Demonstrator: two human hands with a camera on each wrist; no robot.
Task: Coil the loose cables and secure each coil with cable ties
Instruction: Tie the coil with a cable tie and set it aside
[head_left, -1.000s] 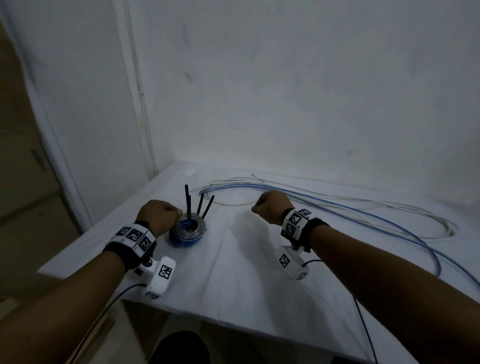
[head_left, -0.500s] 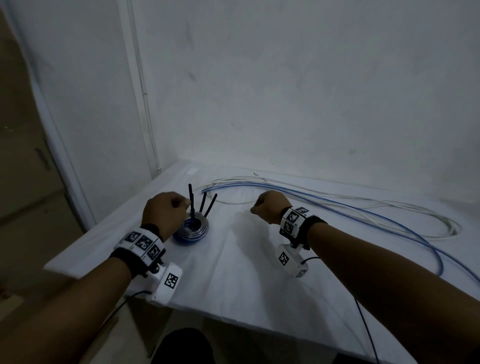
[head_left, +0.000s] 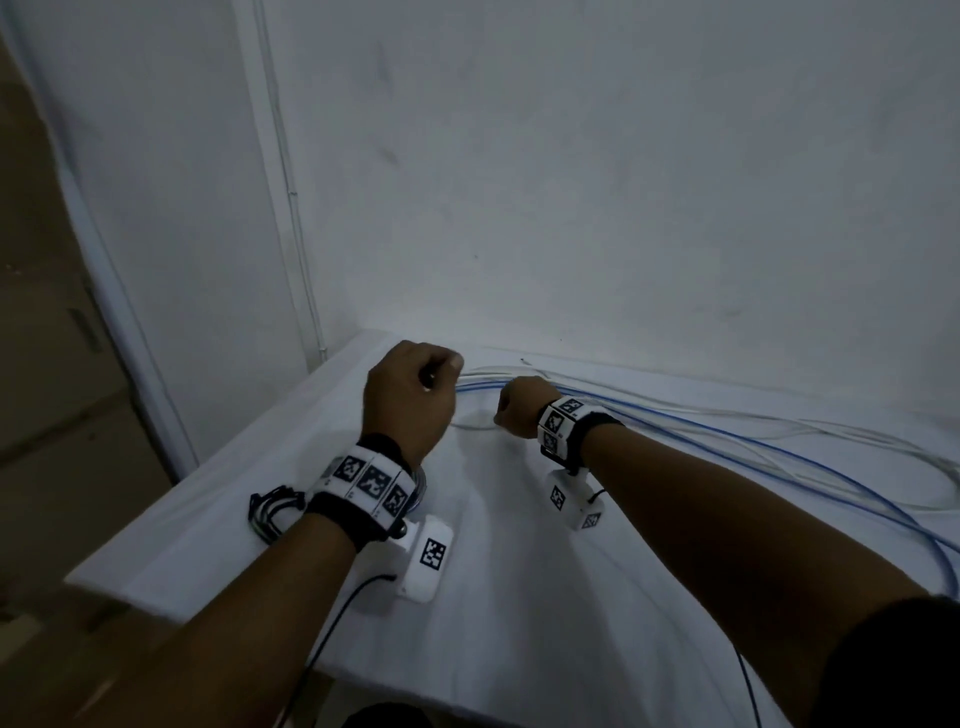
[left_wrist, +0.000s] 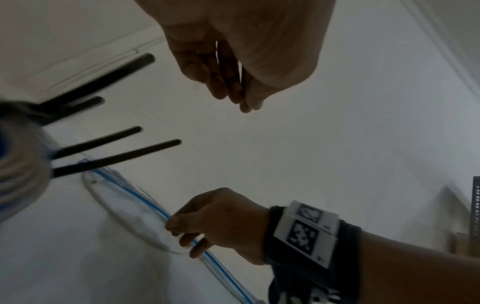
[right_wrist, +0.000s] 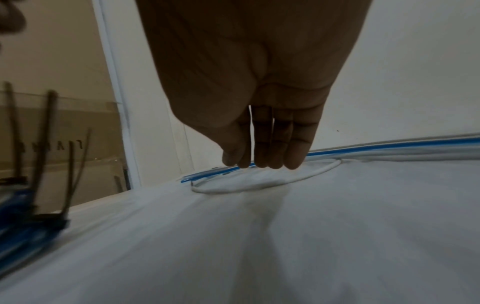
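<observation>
The left hand (head_left: 410, 400) has left the tied coil (left_wrist: 18, 164), now loosely curled and empty. The right hand (head_left: 519, 410) pinches the loose cables (left_wrist: 145, 202) on the counter (head_left: 519, 597). A hasty pull could tangle them.

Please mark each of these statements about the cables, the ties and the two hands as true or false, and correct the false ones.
1. The right hand touches the blue cable on the table. True.
2. The left hand grips a white cable. False: it is raised above the table and holds no cable.
3. The finished coil has black cable ties sticking out. True.
4. All cables are already coiled. False: blue and white cables lie loose on the table.
</observation>
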